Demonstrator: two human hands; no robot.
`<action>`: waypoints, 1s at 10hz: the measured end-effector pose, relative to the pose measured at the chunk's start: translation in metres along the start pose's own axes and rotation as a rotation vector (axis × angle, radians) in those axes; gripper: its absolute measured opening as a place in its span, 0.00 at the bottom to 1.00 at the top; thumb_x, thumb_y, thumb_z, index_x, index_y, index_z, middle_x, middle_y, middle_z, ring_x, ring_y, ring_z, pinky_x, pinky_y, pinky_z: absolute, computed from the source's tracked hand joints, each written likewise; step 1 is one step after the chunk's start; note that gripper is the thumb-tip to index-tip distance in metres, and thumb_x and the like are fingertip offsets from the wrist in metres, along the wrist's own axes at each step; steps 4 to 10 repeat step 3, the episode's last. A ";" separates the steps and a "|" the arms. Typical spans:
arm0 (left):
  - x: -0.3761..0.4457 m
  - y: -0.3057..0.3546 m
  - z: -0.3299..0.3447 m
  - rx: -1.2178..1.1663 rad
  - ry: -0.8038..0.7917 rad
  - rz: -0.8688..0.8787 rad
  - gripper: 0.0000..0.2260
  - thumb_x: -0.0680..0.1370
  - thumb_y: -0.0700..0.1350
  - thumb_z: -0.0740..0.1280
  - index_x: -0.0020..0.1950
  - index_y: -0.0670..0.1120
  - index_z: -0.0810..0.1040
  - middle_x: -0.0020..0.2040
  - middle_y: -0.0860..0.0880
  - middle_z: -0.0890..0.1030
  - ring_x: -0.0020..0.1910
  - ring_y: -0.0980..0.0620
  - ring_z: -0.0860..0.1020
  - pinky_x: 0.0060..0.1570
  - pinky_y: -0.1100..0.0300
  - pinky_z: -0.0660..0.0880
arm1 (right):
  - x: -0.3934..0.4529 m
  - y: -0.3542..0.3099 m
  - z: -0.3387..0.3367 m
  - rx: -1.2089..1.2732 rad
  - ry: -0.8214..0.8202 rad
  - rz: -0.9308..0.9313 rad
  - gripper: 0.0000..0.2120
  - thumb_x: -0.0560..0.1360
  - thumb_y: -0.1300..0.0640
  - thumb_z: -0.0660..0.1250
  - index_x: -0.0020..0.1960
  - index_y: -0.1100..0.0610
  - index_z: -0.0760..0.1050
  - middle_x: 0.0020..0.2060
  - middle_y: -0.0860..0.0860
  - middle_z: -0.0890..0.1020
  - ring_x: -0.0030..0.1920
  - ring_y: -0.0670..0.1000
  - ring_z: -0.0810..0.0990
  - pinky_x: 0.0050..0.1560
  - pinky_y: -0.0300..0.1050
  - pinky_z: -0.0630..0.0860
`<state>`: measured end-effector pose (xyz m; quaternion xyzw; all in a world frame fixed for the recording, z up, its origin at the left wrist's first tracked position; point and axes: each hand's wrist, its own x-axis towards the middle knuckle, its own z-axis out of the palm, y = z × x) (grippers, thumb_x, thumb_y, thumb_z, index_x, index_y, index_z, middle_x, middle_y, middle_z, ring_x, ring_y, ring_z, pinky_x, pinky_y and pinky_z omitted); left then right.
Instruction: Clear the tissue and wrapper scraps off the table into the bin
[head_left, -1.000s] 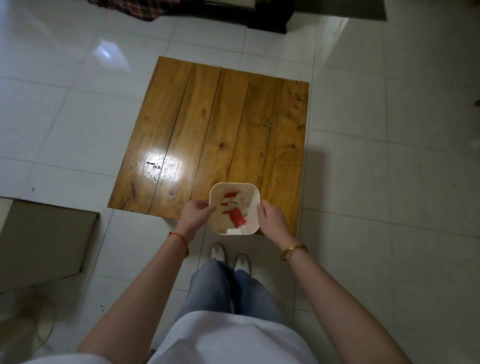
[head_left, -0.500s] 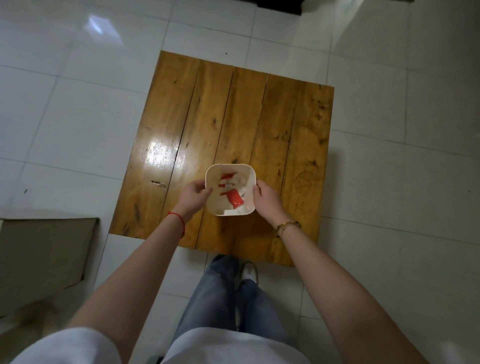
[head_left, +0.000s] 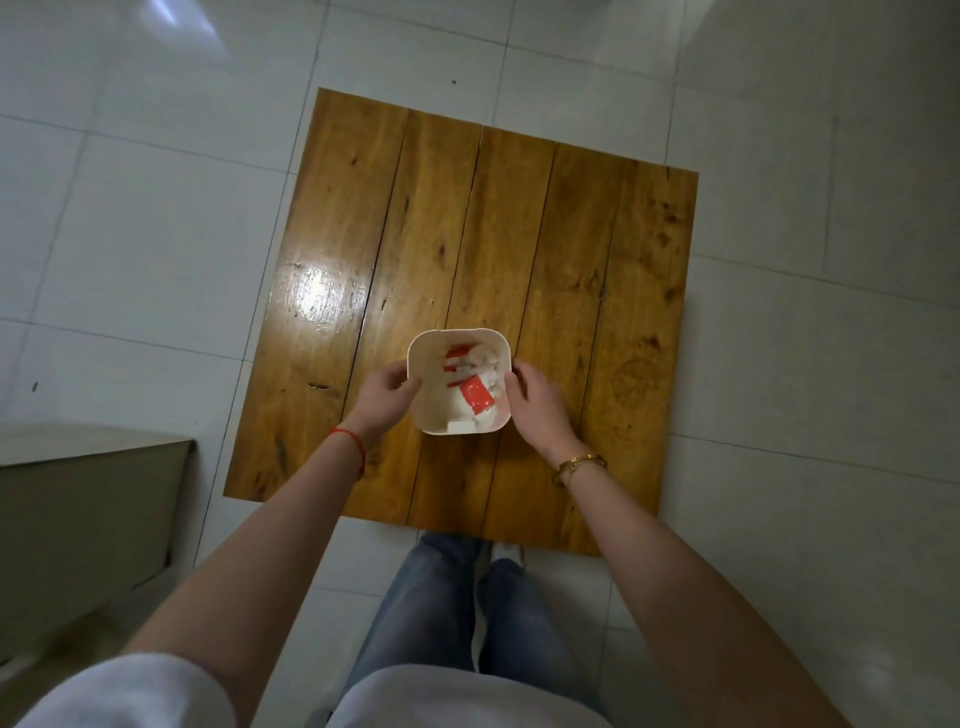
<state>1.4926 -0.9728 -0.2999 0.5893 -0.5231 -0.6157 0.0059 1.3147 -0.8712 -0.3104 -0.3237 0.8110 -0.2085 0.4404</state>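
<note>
Both hands are gripping the bin by its sides: the left hand is curling around the left wall, the right hand is pressing the right wall. The bin is sitting over the middle of the wooden surface; whether it is resting or hovering, I cannot tell. Red wrapper scraps and white tissue are lying inside. The risk: the smooth, rounded plastic walls could be slipping on the glossy varnished planks, tipping light scraps back out.
</note>
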 end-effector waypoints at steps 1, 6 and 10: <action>-0.004 0.001 -0.002 0.062 0.024 0.013 0.20 0.79 0.47 0.62 0.71 0.43 0.72 0.67 0.42 0.77 0.66 0.42 0.75 0.62 0.46 0.75 | -0.002 0.000 -0.004 -0.046 0.013 0.004 0.21 0.82 0.49 0.55 0.73 0.54 0.64 0.68 0.53 0.73 0.67 0.53 0.71 0.65 0.47 0.71; -0.038 0.008 -0.016 0.337 0.212 0.126 0.25 0.78 0.50 0.64 0.74 0.43 0.67 0.70 0.43 0.74 0.68 0.44 0.74 0.66 0.48 0.73 | -0.027 -0.020 -0.031 -0.169 0.073 -0.111 0.24 0.81 0.49 0.57 0.76 0.53 0.60 0.73 0.51 0.66 0.72 0.52 0.65 0.62 0.43 0.64; -0.038 0.008 -0.016 0.337 0.212 0.126 0.25 0.78 0.50 0.64 0.74 0.43 0.67 0.70 0.43 0.74 0.68 0.44 0.74 0.66 0.48 0.73 | -0.027 -0.020 -0.031 -0.169 0.073 -0.111 0.24 0.81 0.49 0.57 0.76 0.53 0.60 0.73 0.51 0.66 0.72 0.52 0.65 0.62 0.43 0.64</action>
